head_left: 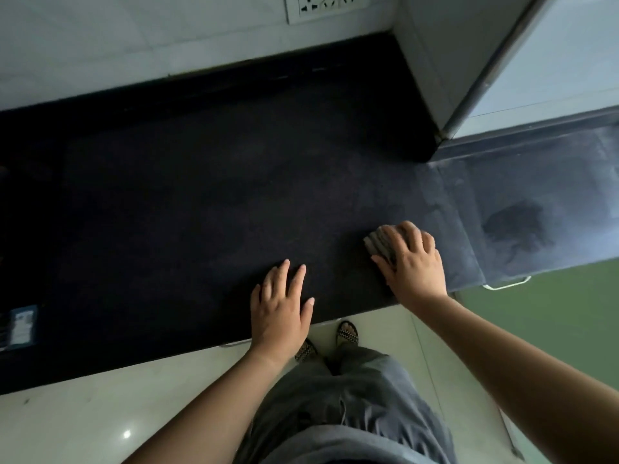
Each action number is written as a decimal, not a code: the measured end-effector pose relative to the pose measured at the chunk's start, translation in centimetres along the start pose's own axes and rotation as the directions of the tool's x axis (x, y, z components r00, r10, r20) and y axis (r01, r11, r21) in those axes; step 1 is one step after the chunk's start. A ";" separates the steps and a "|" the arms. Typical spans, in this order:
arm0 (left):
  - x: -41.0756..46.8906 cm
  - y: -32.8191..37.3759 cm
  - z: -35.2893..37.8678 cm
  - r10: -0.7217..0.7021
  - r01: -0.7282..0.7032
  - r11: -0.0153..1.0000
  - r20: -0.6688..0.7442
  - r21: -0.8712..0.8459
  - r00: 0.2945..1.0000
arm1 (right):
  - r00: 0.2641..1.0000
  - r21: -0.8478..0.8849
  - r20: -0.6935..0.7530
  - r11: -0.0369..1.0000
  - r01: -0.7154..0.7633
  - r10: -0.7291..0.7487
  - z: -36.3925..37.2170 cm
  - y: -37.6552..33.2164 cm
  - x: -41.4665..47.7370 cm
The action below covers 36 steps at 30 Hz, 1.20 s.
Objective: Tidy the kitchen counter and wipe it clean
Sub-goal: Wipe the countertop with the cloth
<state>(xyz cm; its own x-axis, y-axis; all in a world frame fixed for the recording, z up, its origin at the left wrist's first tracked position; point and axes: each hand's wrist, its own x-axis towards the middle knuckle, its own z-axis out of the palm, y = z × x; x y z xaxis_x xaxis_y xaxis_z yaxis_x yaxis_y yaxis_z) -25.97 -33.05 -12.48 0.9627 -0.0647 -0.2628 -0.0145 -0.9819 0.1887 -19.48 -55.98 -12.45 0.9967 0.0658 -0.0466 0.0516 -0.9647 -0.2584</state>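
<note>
Counter: dark, near-black stone kitchen counter [187, 202], runs left to right across the middle of view; its near edge sits above the pale floor.
Cloth: small grey folded wiping cloth [380, 244], lying on the counter at near right, close to the front edge.
Right hand [410, 259]: flat on top of the cloth, fingers spread over it, pressing it to the counter; palm down, covering most of the cloth (only its left and far edges show).
Left hand [281, 306]: palm down on the bare counter by the near edge, fingers loosely spread, gripping nothing; well left of the cloth, not touching it.
Counter sheen: rt part of the counter looks lighter and streaky w/ reflections, incl. a dark blotchy patch [516, 226] to the right of the cloth.
Far wall: pale tiled wall [134, 38] w/ a white socket plate [321, 6] at top centre; no readable writing on it.
Far right: pale grey boxy cabinet or appliance w/ metal corner trim [482, 72] standing on the counter.
Label: small blue-and-white printed packet or sticker [21, 326] at far left near edge; text too blurred to read, no brand legible.
Person: grey loose trousers [345, 406], patterned open sandals [346, 333] on the pale floor.
Right below: green cabinet front [549, 329] w/ white handle [507, 284].
</note>
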 end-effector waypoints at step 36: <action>9.8 29.0 1.5 0.164 -0.163 0.986 0.033 -0.021 0.986 | 0.997 0.254 -0.004 0.965 -0.071 0.074 -8.8 25.5 4.2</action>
<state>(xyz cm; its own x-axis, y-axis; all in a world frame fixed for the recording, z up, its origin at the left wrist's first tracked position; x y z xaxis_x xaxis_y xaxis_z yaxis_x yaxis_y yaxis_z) -17.38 -62.44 -11.00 0.9379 -0.2304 -0.2592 -0.1656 -0.9542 0.2491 -13.42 -82.56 -10.79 0.9980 -0.0066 -0.0621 -0.0364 -0.8704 -0.4910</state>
